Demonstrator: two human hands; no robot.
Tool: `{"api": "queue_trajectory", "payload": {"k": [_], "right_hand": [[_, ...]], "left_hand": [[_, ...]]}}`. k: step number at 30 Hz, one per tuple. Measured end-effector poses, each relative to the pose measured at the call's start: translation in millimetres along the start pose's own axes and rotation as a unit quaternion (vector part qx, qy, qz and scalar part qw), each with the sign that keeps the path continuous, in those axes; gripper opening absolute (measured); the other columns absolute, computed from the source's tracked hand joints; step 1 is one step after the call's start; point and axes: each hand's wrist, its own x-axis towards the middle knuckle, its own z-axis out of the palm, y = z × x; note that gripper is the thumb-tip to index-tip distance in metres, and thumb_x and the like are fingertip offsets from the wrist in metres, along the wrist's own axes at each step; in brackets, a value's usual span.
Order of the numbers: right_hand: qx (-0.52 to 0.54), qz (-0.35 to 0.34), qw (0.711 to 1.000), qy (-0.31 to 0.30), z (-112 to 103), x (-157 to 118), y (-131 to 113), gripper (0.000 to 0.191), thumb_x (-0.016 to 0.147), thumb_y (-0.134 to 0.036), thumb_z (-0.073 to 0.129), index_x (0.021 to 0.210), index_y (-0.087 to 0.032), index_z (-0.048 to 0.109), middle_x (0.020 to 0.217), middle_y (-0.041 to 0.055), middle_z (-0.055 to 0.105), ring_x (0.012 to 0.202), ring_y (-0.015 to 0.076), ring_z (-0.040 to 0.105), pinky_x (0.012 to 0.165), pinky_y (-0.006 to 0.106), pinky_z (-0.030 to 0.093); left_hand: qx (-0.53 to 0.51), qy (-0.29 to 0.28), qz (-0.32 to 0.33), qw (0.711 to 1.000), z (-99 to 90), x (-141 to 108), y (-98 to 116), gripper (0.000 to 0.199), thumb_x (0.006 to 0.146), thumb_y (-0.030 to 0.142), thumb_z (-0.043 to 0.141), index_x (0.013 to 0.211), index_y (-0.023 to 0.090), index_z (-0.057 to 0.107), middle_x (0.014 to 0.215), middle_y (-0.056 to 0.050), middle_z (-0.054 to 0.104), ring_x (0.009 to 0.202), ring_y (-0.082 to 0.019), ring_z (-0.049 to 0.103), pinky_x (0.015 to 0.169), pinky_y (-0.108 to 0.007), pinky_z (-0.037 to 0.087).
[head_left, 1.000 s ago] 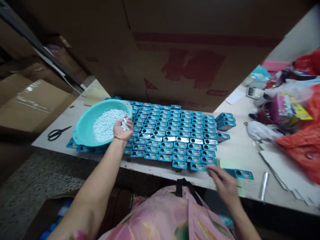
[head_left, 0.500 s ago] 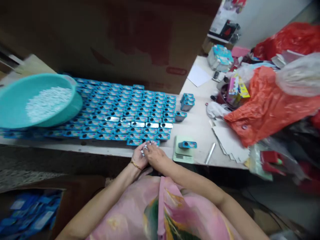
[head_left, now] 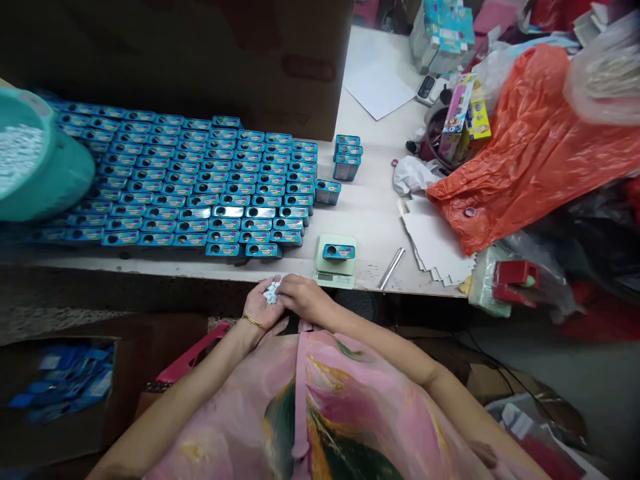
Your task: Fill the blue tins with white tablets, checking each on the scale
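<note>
Left hand [head_left: 259, 308] cupped open, cradling white mints [head_left: 272, 292]; my right hand [head_left: 305, 298] curls against them, grip unclear. Nearest blue tin [head_left: 261, 250] lies ahead, long side crosswise, closer to my left.

At 9 o'clock the picture's edge cuts off the green basin [head_left: 50, 180], so only part of its white tablets [head_left: 17, 157] can be seen. The right hand [head_left: 305, 298] hides some tablets in the left hand [head_left: 260, 305]. At 7 o'clock the blue packets [head_left: 70, 383] are blurred, and the words on the tins [head_left: 223, 249] are too small to read.
</note>
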Motion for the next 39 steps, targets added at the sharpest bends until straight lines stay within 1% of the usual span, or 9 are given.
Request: {"api": "queue_trajectory", "payload": {"k": [5,7,15,21,25,28,31,34,39], "right_hand": [[0.135,0.154,0.956,0.208,-38.6,-41.1,47.4,0.017,0.08,-0.02,0.048,0.091,-0.017,0.061,0.088,0.0039,0.062,0.079,0.0117,0.057,0.069,0.022,0.046],[0.12,0.199,0.942,0.241,-49.8,-47.1,64.7,0.02,0.078,-0.021,0.049,0.094,-0.017,0.061,0.089,0.0045,0.062,0.075,0.0126,0.057,0.066,0.024,0.046],[-0.091,0.187,0.968,0.142,-48.8,-15.0,76.2,0.024,0.079,-0.012,0.043,0.093,-0.017,0.061,0.093,0.0075,0.06,0.088,0.0174,0.054,0.077,0.029,0.043],[-0.052,0.153,0.97,0.18,-55.4,-23.7,80.7,0.023,0.082,-0.017,0.043,0.098,-0.019,0.059,0.101,0.006,0.058,0.095,0.0164,0.054,0.083,0.028,0.043],[-0.02,0.11,0.977,0.182,-51.1,-26.3,49.6,0.023,0.086,-0.019,0.039,0.098,-0.018,0.058,0.097,0.0066,0.059,0.094,0.0155,0.054,0.084,0.028,0.043],[-0.052,0.027,0.996,0.071,-28.2,-19.1,11.6,0.023,0.085,-0.019,0.043,0.104,-0.016,0.055,0.102,0.0077,0.058,0.092,0.0174,0.053,0.082,0.03,0.044],[-0.138,0.008,0.99,-0.01,-1.0,-9.2,-14.0,0.028,0.083,-0.013,0.043,0.11,-0.009,0.05,0.108,0.0133,0.054,0.092,0.0218,0.051,0.076,0.033,0.045],[-0.186,0.005,0.982,-0.017,14.2,-4.0,-19.5,0.026,0.083,-0.009,0.04,0.107,-0.005,0.049,0.107,0.0142,0.052,0.094,0.023,0.05,0.074,0.032,0.045],[-0.194,0.014,0.981,-0.023,12.1,-4.6,-12.1,0.018,0.084,-0.009,0.041,0.096,-0.006,0.052,0.095,0.0092,0.053,0.086,0.0196,0.051,0.071,0.028,0.045]], "left_hand": [[0.011,0.018,0.013,1.0,-3.7,-4.0,3.8,0.013,0.079,0.011,0.043,0.081,0.012,0.056,0.081,-0.012,0.066,0.082,-0.023,0.064,0.072,-0.04,0.055],[0.012,0.026,0.013,1.0,-5.6,-6.3,4.2,0.013,0.079,0.01,0.043,0.081,0.013,0.055,0.079,-0.011,0.066,0.081,-0.023,0.064,0.072,-0.04,0.055],[-0.002,0.014,0.026,1.0,-10.5,-10.4,6.0,0.013,0.079,0.01,0.042,0.08,0.014,0.055,0.079,-0.012,0.066,0.082,-0.024,0.064,0.071,-0.041,0.055],[-0.005,0.003,0.023,1.0,-12.6,-14.1,4.2,0.013,0.079,0.011,0.043,0.078,0.013,0.056,0.078,-0.012,0.066,0.082,-0.023,0.064,0.072,-0.04,0.054],[0.019,-0.012,-0.001,1.0,-2.4,-13.2,-2.1,0.016,0.078,0.011,0.043,0.082,0.011,0.058,0.085,-0.015,0.066,0.085,-0.025,0.064,0.074,-0.041,0.054],[0.027,-0.033,-0.014,0.999,3.7,-9.3,-7.4,0.02,0.079,0.012,0.042,0.087,0.01,0.06,0.085,-0.013,0.067,0.082,-0.022,0.064,0.071,-0.036,0.054],[0.047,-0.04,-0.029,0.998,3.6,-6.0,-9.9,0.023,0.079,0.014,0.044,0.093,0.009,0.061,0.082,-0.01,0.067,0.076,-0.019,0.065,0.067,-0.029,0.054],[0.057,-0.022,-0.036,0.997,1.0,-5.1,-9.6,0.026,0.08,0.017,0.043,0.097,0.01,0.061,0.085,-0.011,0.066,0.078,-0.02,0.064,0.07,-0.032,0.053],[0.044,-0.001,-0.03,0.999,0.1,-4.2,-9.1,0.021,0.08,0.015,0.042,0.088,0.01,0.061,0.074,-0.009,0.065,0.071,-0.019,0.064,0.065,-0.031,0.054]]}}
